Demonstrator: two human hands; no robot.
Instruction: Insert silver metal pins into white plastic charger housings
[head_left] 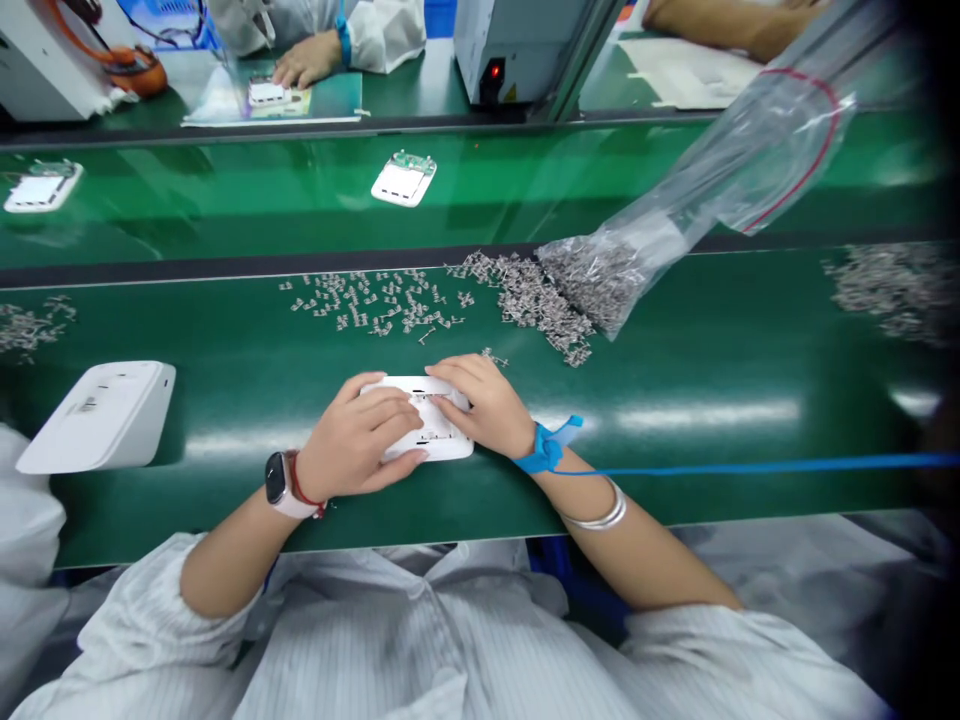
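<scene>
A white plastic housing (439, 445) lies on the green table in front of me, with slots and small metal parts showing inside it. My left hand (367, 435) holds its left side, thumb on the near edge and fingers reaching over the inside. On the right side, my right hand (484, 405) rests with its fingers bent over the far edge and the inside; whether a small part is between them is hidden. Just beyond lie scattered small metal clips (360, 300) and a denser pile of them (536, 300), beside an open clear bag (607, 270) of clips.
A stack of white housings (112, 415) stands at the left. White units with green boards (405, 180) lie on the strip beyond. A blue wrist cord (750, 467) runs right. Another person's hand (309, 60) is across the line.
</scene>
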